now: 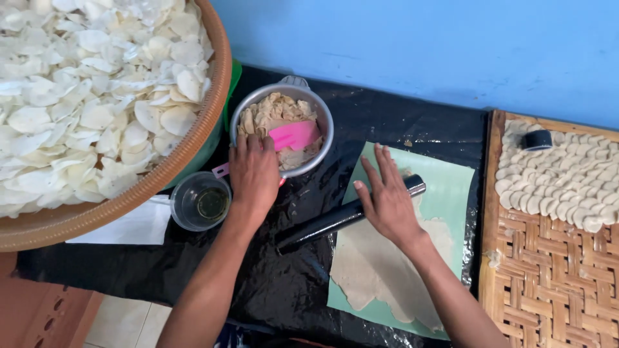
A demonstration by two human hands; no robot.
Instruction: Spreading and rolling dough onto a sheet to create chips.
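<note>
Two hands are at work around one metal pot (320,116) of beige dough pieces, which stands on a black plastic sheet (271,283). The left hand (255,174) lies at the pot's near rim, fingers bent over the edge and touching the dough beside one pink scraper (295,135); whether it grips a piece cannot be told. To the right of the pot, the right hand (387,200) presses open and flat, fingers spread, on one black rolling pin (342,217), which lies slantwise across one rolled-out dough sheet (380,270) on one pale green mat (445,193). Just left of the pot and nearer the person stands one clear plastic cup (200,201) holding a little yellowish liquid. Farther left, one large woven basket (193,148) holds a heap of white chips, too many to count. Far right of the pot, one woven bamboo tray (535,270) carries rows of small dough rounds and one black ring cutter (536,140).
</note>
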